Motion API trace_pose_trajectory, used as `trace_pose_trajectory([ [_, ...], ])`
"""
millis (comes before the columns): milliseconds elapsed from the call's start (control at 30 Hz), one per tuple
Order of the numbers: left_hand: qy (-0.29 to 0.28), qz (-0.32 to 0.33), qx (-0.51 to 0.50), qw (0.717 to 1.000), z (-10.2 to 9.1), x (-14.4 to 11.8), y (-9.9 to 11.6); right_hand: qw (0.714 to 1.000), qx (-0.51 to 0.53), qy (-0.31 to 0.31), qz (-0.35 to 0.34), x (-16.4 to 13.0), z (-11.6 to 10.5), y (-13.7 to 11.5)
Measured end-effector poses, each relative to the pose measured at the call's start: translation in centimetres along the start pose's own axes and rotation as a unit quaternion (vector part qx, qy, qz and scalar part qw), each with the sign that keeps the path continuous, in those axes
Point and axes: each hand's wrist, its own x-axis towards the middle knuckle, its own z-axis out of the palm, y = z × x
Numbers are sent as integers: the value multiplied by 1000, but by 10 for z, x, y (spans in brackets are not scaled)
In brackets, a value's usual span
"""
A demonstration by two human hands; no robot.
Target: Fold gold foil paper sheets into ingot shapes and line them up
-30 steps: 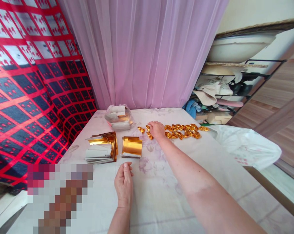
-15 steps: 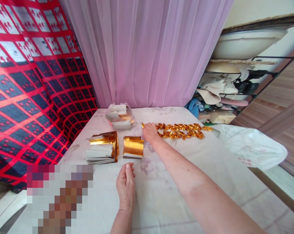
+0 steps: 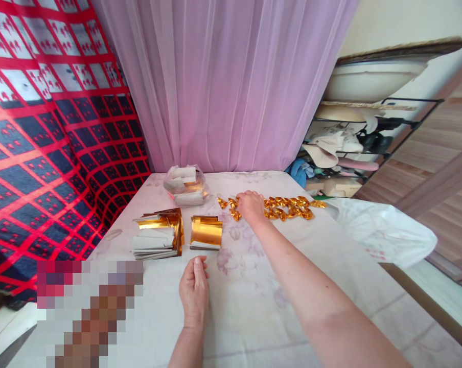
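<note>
My right hand (image 3: 252,205) lies palm down over two rows of folded gold foil-paper pieces (image 3: 286,204), its fingers spread and touching some of them. A few pieces (image 3: 231,204) show to its left, while those under the palm are hidden. My left hand (image 3: 194,291) rests on its side on the table, fingers loosely curled and nothing visible in them. Just beyond it sits a small stack of gold foil paper (image 3: 207,232). Farther left, a larger, uneven stack of gold and white sheets (image 3: 156,235) fans out.
A clear plastic bag of more sheets (image 3: 185,185) stands at the back left of the cloth-covered table (image 3: 254,317). A white plastic bag (image 3: 384,230) hangs at the right edge, near a loaded shelf rack (image 3: 353,128). Behind is a purple curtain (image 3: 231,87).
My right hand has slid right along the gold pieces, uncovering several at the left end. My left hand stays curled in the same place. The view has shifted slightly.
</note>
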Motion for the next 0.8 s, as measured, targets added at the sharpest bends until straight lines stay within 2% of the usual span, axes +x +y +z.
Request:
trace_pose_trajectory([
  [100, 0, -2, 0, 1000, 0, 2, 0, 999, 16, 31, 19, -31, -4, 19],
  [200, -4, 1, 1, 1000, -1, 4, 1, 998, 34, 43, 13, -75, 5, 29],
  [333, -10, 6, -1, 1000, -2, 5, 4, 994, 109, 26, -18, -132, 26, 29],
  [433, -11, 14, -4, 1000, -3, 6, 6, 990, 136, 16, -44, -160, 36, 25],
  [500, -10, 15, -15, 1000, -4, 6, 6, 988, 141, 8, -64, -170, 37, 23],
  [600, -14, 10, -45, 999, -5, 7, 6, 990, 132, 2, -57, -173, 33, 20],
  [700, -15, 12, -61, 998, -6, 6, 8, 992, 117, 5, -54, -163, 24, 17],
  [800, -7, 4, -87, 996, -7, 5, 9, 992, 99, 10, -75, -141, 13, 10],
])
